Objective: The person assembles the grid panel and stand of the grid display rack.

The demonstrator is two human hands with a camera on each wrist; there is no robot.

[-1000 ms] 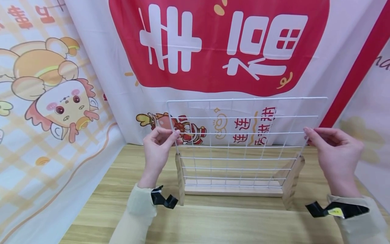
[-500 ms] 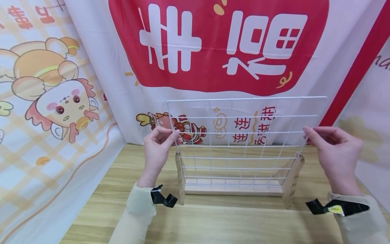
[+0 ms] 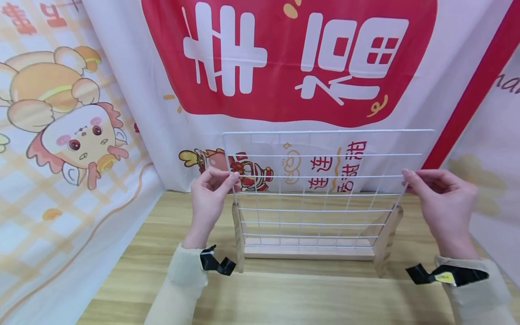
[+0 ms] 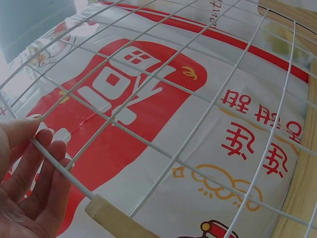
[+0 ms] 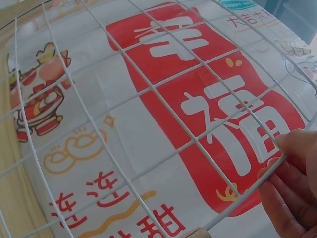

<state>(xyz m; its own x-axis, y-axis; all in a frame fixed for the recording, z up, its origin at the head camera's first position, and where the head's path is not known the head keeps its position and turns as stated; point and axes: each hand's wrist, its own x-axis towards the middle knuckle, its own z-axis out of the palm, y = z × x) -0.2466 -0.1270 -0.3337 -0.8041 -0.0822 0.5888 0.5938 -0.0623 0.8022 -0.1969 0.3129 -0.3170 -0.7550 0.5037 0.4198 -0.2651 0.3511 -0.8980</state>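
Note:
A white wire grid panel [image 3: 317,176] stands upright in a light wooden stand [image 3: 308,253], its lower part between the two slanted side pieces. My left hand [image 3: 208,198] pinches the panel's left edge wire between thumb and fingers, a little above the left side piece [image 3: 239,239]. On the opposite edge, my right hand [image 3: 447,203] pinches the wire at about the same height, above the right side piece [image 3: 387,241]. In the left wrist view, the fingers [image 4: 53,171] curl around the edge wire near a wooden end. The right wrist view shows thumb and fingers [image 5: 282,191] on the rim wire.
The stand rests on a wood-grain table [image 3: 162,271]. Close behind it hangs a white cloth with a large red printed patch [image 3: 284,67]. A checked cartoon cloth [image 3: 61,149] covers the left side, and another printed cloth [image 3: 487,180] hangs at the right.
The head view has shifted slightly. Both hands keep their pinch on the grid panel, which stays in the stand.

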